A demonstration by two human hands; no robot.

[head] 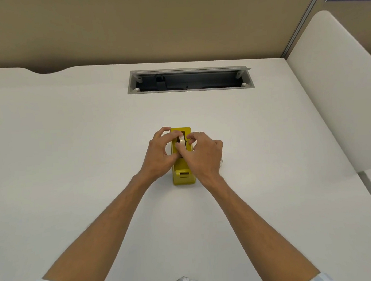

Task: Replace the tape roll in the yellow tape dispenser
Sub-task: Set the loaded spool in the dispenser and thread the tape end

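The yellow tape dispenser stands on the white desk, its cutter end toward me. A pale tape roll sits upright in the dispenser's slot. My left hand curls around the dispenser's left side, with its thumb against the roll. My right hand reaches in from the right, its thumb and fingers pinching the roll. Just right of my right hand, a sliver of something clear lies on the desk, mostly hidden.
An open grey cable tray is cut into the desk behind the dispenser. A tan partition wall runs along the back. A white rounded divider panel stands at the right.
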